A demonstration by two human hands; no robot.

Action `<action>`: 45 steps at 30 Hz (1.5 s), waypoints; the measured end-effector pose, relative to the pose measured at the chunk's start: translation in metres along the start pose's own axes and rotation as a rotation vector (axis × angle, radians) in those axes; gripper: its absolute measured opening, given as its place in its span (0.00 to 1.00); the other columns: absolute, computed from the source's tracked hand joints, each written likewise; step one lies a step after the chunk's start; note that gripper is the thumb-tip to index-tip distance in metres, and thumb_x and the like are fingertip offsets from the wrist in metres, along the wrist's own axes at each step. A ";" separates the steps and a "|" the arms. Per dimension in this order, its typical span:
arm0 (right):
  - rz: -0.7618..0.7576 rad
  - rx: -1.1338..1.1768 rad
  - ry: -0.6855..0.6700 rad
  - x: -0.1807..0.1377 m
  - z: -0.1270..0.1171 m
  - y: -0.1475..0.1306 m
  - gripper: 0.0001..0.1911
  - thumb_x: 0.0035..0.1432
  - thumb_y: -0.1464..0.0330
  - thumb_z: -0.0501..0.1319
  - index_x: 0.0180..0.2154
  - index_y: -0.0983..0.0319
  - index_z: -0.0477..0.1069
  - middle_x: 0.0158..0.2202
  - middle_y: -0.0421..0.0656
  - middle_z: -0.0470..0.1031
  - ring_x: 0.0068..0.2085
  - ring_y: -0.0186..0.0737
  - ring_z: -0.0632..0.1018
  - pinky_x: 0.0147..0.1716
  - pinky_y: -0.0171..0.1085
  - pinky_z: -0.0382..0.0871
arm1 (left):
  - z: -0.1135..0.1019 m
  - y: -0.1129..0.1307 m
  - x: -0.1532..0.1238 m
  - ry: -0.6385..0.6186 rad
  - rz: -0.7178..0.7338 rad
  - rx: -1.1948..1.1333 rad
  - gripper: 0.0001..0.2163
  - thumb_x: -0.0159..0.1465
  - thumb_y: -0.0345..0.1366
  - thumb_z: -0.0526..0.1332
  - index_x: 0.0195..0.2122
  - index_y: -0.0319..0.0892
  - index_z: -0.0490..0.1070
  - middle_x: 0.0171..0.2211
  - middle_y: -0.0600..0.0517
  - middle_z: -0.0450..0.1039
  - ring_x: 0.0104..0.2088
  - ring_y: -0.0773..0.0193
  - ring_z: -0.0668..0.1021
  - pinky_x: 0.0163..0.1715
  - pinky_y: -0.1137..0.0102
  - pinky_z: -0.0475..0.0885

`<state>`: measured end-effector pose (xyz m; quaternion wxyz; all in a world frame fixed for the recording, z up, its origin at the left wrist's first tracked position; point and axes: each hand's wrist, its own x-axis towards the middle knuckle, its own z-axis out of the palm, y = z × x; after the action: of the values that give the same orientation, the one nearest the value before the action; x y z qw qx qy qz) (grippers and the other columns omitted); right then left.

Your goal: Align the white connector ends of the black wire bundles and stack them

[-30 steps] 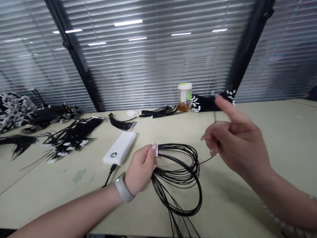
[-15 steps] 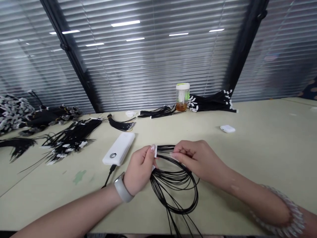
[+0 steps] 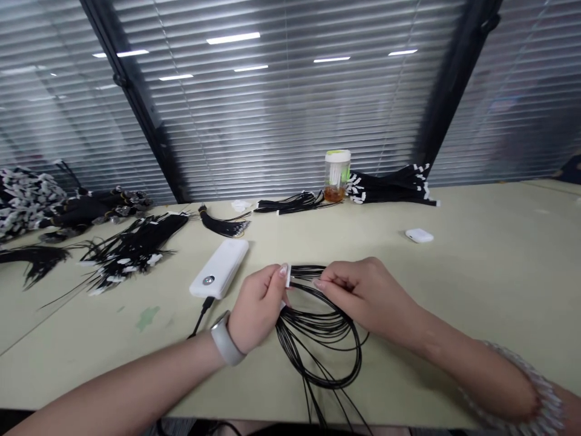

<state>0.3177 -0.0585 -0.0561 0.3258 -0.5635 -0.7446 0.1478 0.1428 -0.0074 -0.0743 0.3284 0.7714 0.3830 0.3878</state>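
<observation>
Connector (image 3: 288, 276) sits clamped in left hand (image 3: 255, 310), right hand (image 3: 363, 293) pinching black wire (image 3: 307, 278).

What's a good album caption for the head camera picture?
Left hand holds a white connector, right hand pinching at looped black wires.

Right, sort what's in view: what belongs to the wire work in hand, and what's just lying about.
Job in hand:
white connector, in the left hand
looped black wires, the right hand at them
black wire bundles, probably

Just lying about, it seems:
white power bank
small white case
lidded jar
</observation>
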 end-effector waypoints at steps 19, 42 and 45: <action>-0.183 -0.003 -0.006 -0.003 0.019 0.004 0.11 0.60 0.68 0.49 0.28 0.63 0.65 0.23 0.37 0.67 0.25 0.28 0.65 0.26 0.30 0.53 | 0.000 0.003 -0.008 -0.053 0.097 0.175 0.18 0.64 0.38 0.45 0.18 0.41 0.60 0.16 0.55 0.64 0.20 0.68 0.68 0.24 0.74 0.61; -0.079 -0.033 -0.252 -0.020 0.009 -0.024 0.18 0.57 0.69 0.50 0.17 0.64 0.52 0.15 0.35 0.54 0.19 0.27 0.55 0.18 0.31 0.47 | -0.005 0.002 0.010 0.225 -0.114 -0.056 0.19 0.64 0.44 0.45 0.20 0.40 0.63 0.14 0.56 0.63 0.19 0.69 0.67 0.20 0.74 0.61; -0.031 0.035 -0.197 -0.017 0.023 -0.019 0.12 0.55 0.70 0.51 0.21 0.62 0.55 0.16 0.34 0.56 0.19 0.27 0.57 0.18 0.30 0.49 | -0.004 0.004 0.007 0.219 -0.078 -0.056 0.18 0.64 0.43 0.45 0.21 0.40 0.62 0.15 0.56 0.64 0.19 0.69 0.67 0.21 0.75 0.62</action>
<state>0.2910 -0.0771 -0.0674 0.2631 -0.5291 -0.7788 0.2103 0.1436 -0.0027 -0.0665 0.3208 0.6997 0.4354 0.4669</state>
